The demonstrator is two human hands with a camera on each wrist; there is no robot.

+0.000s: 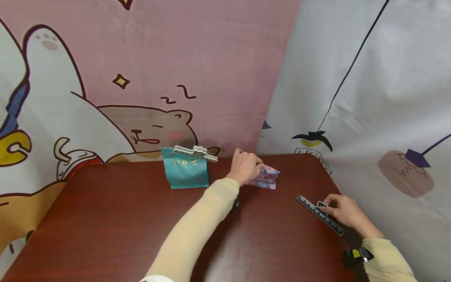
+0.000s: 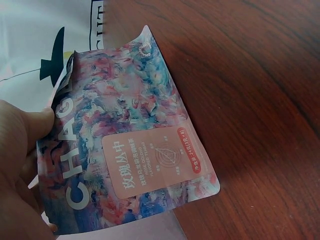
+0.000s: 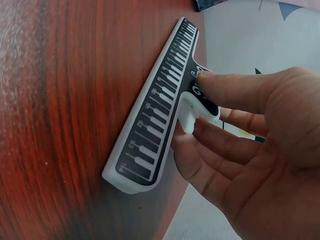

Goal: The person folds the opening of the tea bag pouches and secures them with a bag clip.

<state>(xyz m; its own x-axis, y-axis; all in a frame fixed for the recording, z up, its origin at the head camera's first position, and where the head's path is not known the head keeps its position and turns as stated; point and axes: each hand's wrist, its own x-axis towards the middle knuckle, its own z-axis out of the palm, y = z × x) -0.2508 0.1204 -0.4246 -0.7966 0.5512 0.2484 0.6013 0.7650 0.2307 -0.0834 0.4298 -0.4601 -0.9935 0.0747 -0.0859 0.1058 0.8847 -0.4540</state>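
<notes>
My left hand [image 1: 245, 166] grips the top edge of a colourful tea pouch [image 2: 125, 95] with a pink label, which stands near the back of the table. In the left wrist view the thumb lies on the pouch's front, and its top gapes a little at one end. My right hand [image 1: 347, 211] pinches the tab of a long clip [image 3: 155, 110] printed with black and white piano keys, thumb on one side and fingers behind. The clip is held close over the right side of the table, apart from the pouch.
A teal pouch [image 1: 186, 172] stands at the back of the brown table [image 1: 134, 223], left of my left hand. Another long clip [image 1: 195, 153] sits across its top. A cartoon-printed cloth [image 1: 225, 70] hangs directly behind the table and along its right side.
</notes>
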